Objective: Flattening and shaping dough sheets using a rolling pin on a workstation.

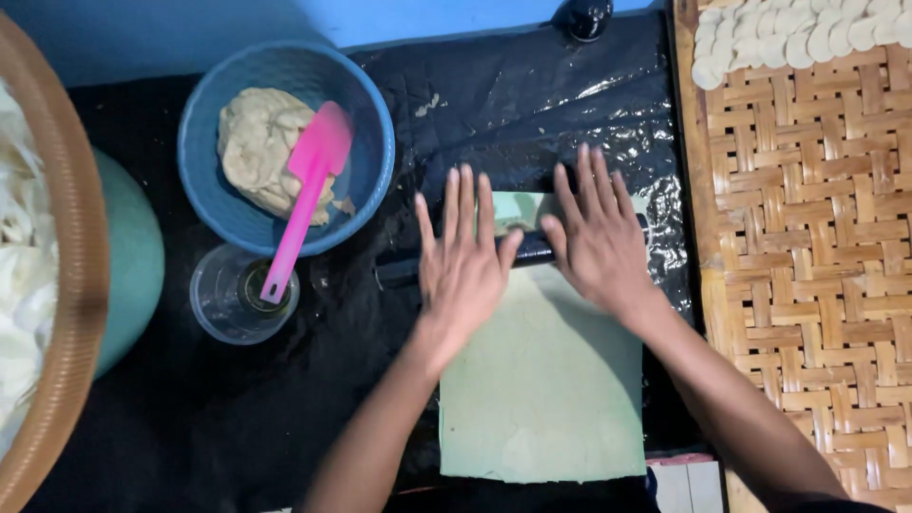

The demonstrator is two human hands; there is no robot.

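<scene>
Centrally, one dark rolling pin point(532, 252) is pressed across one pale green dough sheet point(541, 380). Left hand point(463, 256) and right hand point(594, 242) are laid flat on pin, fingers spread toward 12 o'clock, nothing clasped. At 10 o'clock: one blue bowl point(370, 123), one pink spatula point(306, 195); one clear cup point(214, 304) at 9.

Left of left hand point(463, 256): bowl point(204, 171), cup point(223, 309) block. Right of right hand point(597, 237): mat point(807, 266) bare. Near sheet point(541, 380) open.

I see no screens, signs or labels here — only a small white carton point(686, 485) at my near edge.
</scene>
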